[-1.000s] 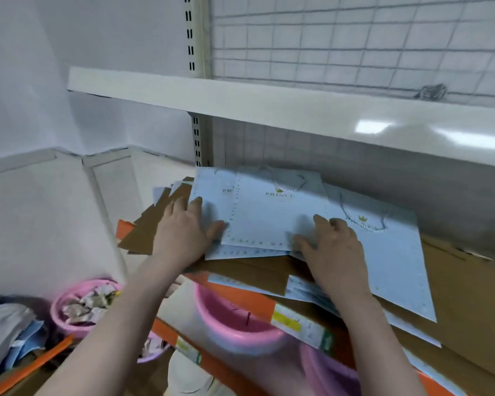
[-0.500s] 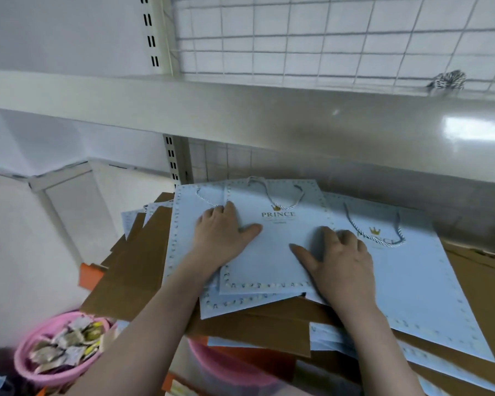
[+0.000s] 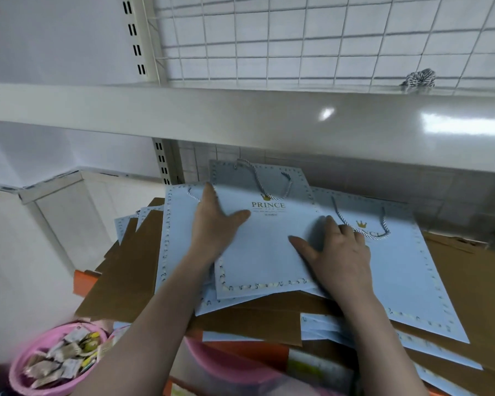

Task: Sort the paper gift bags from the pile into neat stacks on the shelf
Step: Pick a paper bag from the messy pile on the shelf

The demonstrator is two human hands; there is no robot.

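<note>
Pressing flat: both hands spread on top gift bag | pink basin: small packets

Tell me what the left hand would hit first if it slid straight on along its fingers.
Likely the twisted rope handle at the top bag's far edge, then the wire grid back panel; the left hand lies flat, depth uncertain.

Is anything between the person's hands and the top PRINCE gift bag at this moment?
Nothing visible. The left hand lies flat on the left part of the top gift bag, and the right hand rests across its right edge, partly over the larger bag beside it. Both palms are spread, not gripping.
</note>
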